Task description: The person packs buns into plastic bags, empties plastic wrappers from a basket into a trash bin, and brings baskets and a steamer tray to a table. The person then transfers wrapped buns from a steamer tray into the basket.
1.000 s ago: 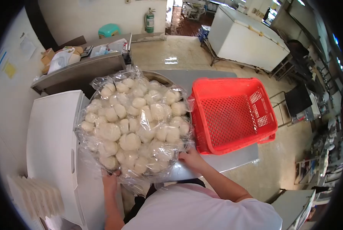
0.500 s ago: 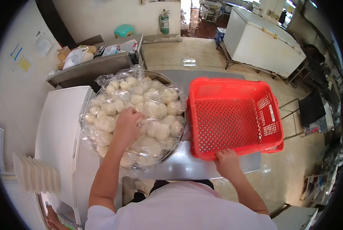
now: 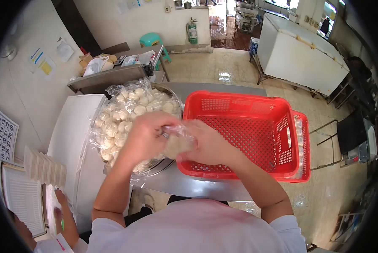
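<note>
Both hands are together between the tray and the basket, blurred by motion. My left hand (image 3: pixel 144 137) is closed on the left side of a see-through plastic bag of pale buns (image 3: pixel 178 145). My right hand (image 3: pixel 210 144) grips the bag's right side, just over the basket's left edge. How many buns it holds is hard to tell. Behind my left hand, a large round metal tray (image 3: pixel 178 93) holds many round white buns (image 3: pixel 113 128), some under see-through plastic. The red plastic basket (image 3: pixel 239 99) shows a bare lattice floor.
Under the upper basket, a second red basket (image 3: pixel 306 147) sticks out, with wrapped pale items inside. Both stand on a metal table (image 3: pixel 168 183). A white chest (image 3: pixel 73 122) is at the left, where another person's arm (image 3: pixel 68 223) shows. A white freezer (image 3: pixel 301 52) stands farther back.
My left hand has come up from the buns and my right hand has left the basket's rim; both now meet on a bag. The upper basket has shifted left, uncovering the lower one.
</note>
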Demonstrator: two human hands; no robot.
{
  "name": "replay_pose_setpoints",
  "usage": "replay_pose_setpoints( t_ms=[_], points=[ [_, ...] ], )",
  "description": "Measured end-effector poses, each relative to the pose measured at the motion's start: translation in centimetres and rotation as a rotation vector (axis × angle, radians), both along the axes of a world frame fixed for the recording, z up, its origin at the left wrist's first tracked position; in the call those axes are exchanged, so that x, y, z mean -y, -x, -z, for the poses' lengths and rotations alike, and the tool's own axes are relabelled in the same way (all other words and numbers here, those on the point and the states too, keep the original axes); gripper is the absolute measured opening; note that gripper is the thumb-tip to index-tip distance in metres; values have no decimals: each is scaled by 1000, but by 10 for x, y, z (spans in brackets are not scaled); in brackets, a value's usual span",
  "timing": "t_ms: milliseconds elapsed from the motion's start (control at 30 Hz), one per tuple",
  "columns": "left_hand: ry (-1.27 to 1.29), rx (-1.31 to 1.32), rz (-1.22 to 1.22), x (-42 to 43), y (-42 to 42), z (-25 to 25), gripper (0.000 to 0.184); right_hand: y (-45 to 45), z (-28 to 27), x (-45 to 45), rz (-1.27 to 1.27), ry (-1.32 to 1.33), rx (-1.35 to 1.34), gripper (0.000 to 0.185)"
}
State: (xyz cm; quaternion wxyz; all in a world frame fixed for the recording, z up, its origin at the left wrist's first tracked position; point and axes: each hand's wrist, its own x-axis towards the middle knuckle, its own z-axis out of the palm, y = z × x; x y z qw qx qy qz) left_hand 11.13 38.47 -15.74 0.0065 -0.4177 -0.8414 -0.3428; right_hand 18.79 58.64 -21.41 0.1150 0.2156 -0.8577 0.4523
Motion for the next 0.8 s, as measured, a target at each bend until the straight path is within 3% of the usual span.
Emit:
replay_pose_setpoints(
  t_ms=[33,167,200,267,300,333,400,433,500,600,667,800],
  points=[
    [-145,142,55,-7,-3,5,41,8,-1,-4,-33,-73,201,51],
    [-603,708,183,-27,-12,52,75,3,17,-15,91,719,401,15],
    [-678,847,198,-31,-15,65,84,3,18,-15,138,730,388,16],
    [-494,855,266,-39,-21,92,97,5,21,-14,230,740,355,18],
    [-452,868,253,-46,-25,102,98,12,44,-21,343,275,97,25],
    [-410,877,238,-49,-26,111,100,11,40,-18,364,201,29,24],
    [-377,912,293,-47,-15,140,100,11,32,-7,403,56,-116,23],
    [-356,927,323,-46,-12,145,100,11,33,-5,303,145,-61,24],
    [-556,1221,321,-46,-22,147,92,9,45,7,294,329,84,23],
    [-656,1143,369,-32,-26,138,75,7,44,22,337,553,251,20],
    [-583,833,347,-29,-18,148,70,4,45,26,329,629,325,18],
    [-491,859,387,-23,-8,136,50,-9,31,26,342,419,328,17]
  ],
)
